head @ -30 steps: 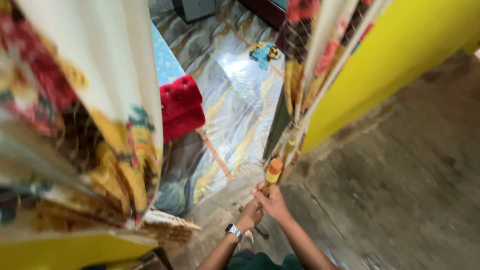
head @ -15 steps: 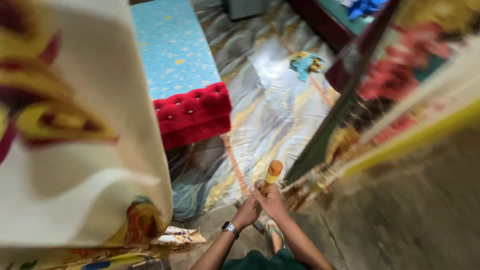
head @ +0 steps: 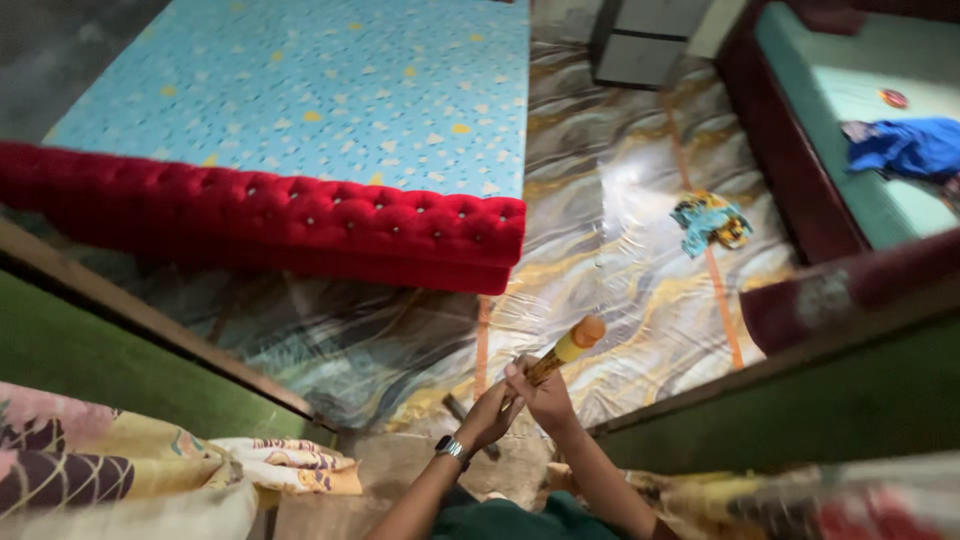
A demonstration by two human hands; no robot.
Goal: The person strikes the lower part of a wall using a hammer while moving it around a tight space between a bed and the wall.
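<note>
Both my hands grip one stick-like handle with a yellow and orange capped end that points up and to the right. My left hand, with a watch on the wrist, holds it lower down; my right hand is wrapped around it just above. The lower end of the handle is hidden behind my hands. They hover over the edge of a glossy marbled floor sheet, in a doorway.
A bed with a red tufted footboard and a blue speckled mattress lies ahead left. A crumpled blue-yellow cloth lies on the floor. A dark-framed green bed is at right. Green door panels and patterned curtain flank me.
The view has passed through the curtains into the room; the curtains dropped to the frame's bottom corners and the bed now fills the upper left. Both hands keep their hold on the handle.
</note>
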